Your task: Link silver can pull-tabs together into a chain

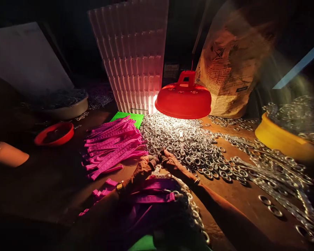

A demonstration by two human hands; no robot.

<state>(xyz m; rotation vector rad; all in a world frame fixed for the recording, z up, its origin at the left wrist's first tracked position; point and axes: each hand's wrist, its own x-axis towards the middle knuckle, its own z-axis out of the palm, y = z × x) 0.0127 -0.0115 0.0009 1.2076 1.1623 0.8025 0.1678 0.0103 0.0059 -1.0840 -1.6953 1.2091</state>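
My left hand (pixel 146 164), with a wristwatch (pixel 119 186) on its wrist, and my right hand (pixel 169 161) meet at the front edge of a pile of silver metal rings (pixel 178 139). Both are closed, fingertips pinched together and almost touching; what lies between them is too small to make out. Right below the fingers, silver links (pixel 157 170) run into a chain (pixel 193 205) along my lap side. Purple ribbed plastic strips (pixel 115 146) are heaped left of my left hand. More purple strips (pixel 154 198) lie under my forearms, one joined to links at its end.
A red lamp (pixel 183 99) hangs low over the rings. Behind stand a ribbed translucent panel (pixel 136 55) and a paper sack (pixel 225 76). A yellow tub (pixel 279 137) and chains (pixel 274 174) are right; a red bowl (pixel 53 142) and pale basin (pixel 75 107) are left.
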